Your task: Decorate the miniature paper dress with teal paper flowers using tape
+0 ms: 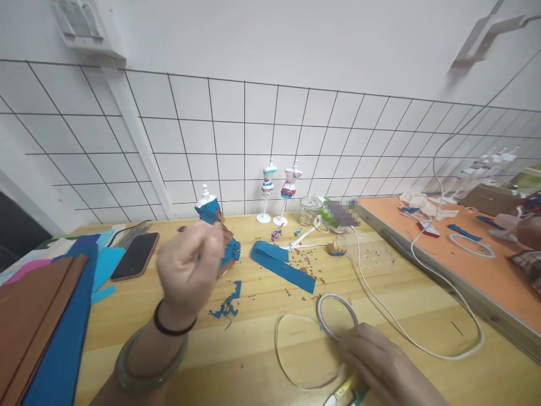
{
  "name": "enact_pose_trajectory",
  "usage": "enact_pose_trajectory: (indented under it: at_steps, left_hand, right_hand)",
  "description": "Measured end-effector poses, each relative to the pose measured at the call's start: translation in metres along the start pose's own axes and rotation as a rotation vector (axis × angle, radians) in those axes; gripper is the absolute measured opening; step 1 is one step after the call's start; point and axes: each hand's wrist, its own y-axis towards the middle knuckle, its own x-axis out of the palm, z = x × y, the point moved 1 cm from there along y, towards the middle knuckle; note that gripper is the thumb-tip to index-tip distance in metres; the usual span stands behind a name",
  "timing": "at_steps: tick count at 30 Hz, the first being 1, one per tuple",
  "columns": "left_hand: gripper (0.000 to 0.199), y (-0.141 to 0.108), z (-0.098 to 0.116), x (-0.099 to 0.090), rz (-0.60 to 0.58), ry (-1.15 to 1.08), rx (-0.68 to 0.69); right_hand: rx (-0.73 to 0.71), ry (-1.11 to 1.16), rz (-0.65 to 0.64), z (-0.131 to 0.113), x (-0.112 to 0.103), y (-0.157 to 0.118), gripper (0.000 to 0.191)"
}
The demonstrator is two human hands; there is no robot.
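My left hand (190, 262) is raised over the left middle of the table with its fingers curled closed; whether anything is inside is hidden. Behind it stands a small white mannequin (205, 198) dressed in blue and brown crepe paper. At the lower right, my right hand (374, 355) is blurred and lies low over the table, beside a white ring (323, 307) of tape and above yellow and green-handled scissors (343, 392). Its fingertips are hidden. A folded blue paper strip (287, 272) lies between the hands, with blue scraps (230, 301) nearer my left hand.
Two white mannequins (265, 192) stand at the back beside a glass jar (310, 211). A phone (136, 256) and stacked coloured paper (40, 316) lie at the left. A white cable (393, 316) loops across the right, before an orange table (448, 265) where part of another person shows.
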Motion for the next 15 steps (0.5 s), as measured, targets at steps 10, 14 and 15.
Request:
enact_pose_trajectory:
  at_steps: [10, 14, 15]
  left_hand:
    - [0.019, -0.08, 0.034, 0.081, -0.971, -0.022, 0.066]
    - [0.023, -0.107, 0.03, 0.068, -1.111, 0.043, -0.078]
    - [0.027, -0.112, 0.027, 0.061, -1.113, 0.07, -0.145]
  right_hand:
    - [-0.159, -0.09, -0.081, 0.002, 0.012, -0.004, 0.022]
    - [-0.137, -0.071, -0.099, -0.001, 0.019, -0.004, 0.02]
    - [-0.112, -0.024, -0.099, -0.003, 0.02, -0.004, 0.02]
